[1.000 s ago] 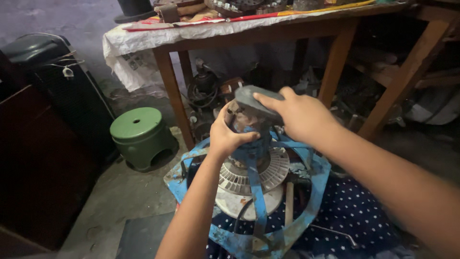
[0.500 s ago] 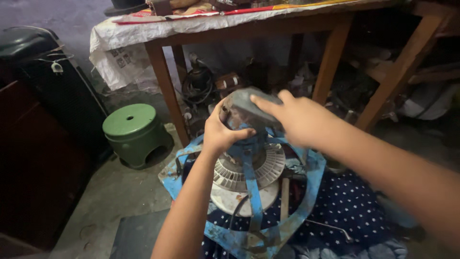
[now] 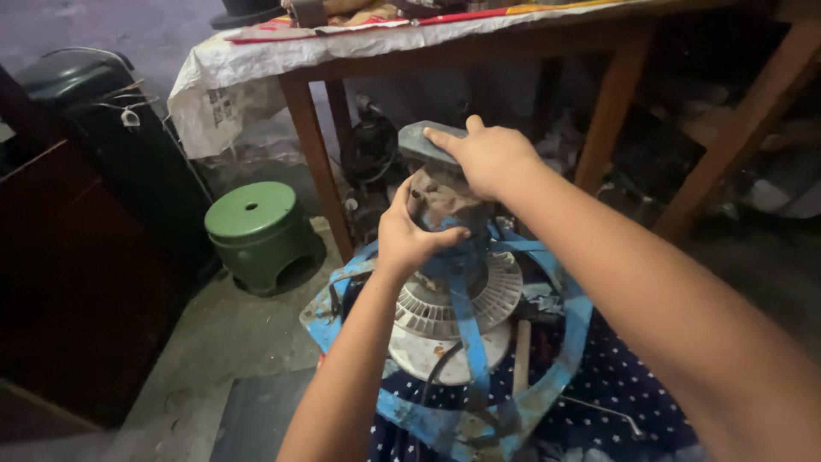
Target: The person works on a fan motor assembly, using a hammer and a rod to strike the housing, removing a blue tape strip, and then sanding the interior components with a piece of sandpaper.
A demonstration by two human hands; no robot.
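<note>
Left hand [image 3: 409, 235] clenched around the rusty grey cylindrical motor housing [image 3: 445, 201], thumb on the near side, fingers wrapped round the left flank, forearm rising from the bottom edge of the view. Right hand [image 3: 487, 158] laid palm-down over the flat grey metal cap [image 3: 419, 144] atop that housing, fingers stretched left across it and curled at its rim, a loose pressing grip rather than a fist; arm reaching in long from the lower right corner. Below the housing, a white ribbed round fan body [image 3: 453, 304] sitting inside a blue-painted, chipped metal strap frame [image 3: 547, 376], all resting on dark blue white-dotted cloth [image 3: 616, 385] over the lap. Off to the left, on the concrete floor, a green round plastic stool [image 3: 256, 231], near the leg of a brown wooden table [image 3: 312, 145] with a white sheet drooping over its left edge. Dark cabinet along the left edge of the view.
</note>
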